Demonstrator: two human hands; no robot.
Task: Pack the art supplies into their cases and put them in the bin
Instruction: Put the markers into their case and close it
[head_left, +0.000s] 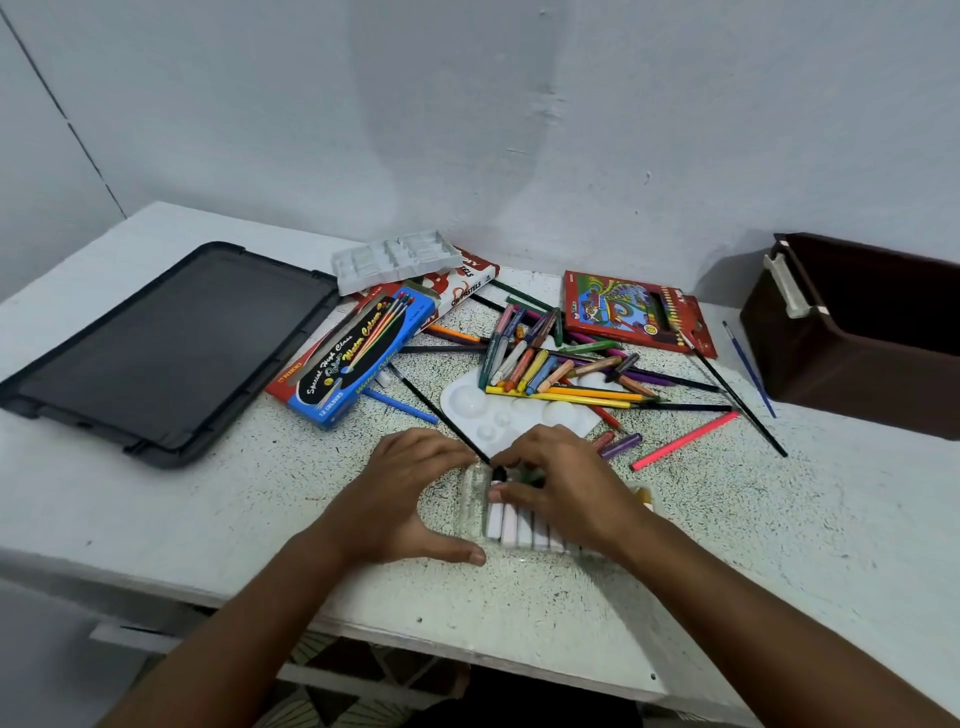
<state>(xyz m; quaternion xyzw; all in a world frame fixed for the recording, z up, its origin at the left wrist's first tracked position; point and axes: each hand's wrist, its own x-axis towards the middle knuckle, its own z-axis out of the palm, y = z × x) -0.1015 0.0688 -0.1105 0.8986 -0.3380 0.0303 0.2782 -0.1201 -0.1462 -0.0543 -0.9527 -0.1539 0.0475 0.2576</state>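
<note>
Two hands on one clear plastic marker case (475, 512) at six o'clock on the speckled white bench (727, 519): left hand (410, 499) gripping its edge, right hand (566, 483) pinching a black-capped marker (500, 474).

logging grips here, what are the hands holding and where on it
Both hands are on the clear marker case: left hand grips its left end, right hand rests on the markers inside.
</note>
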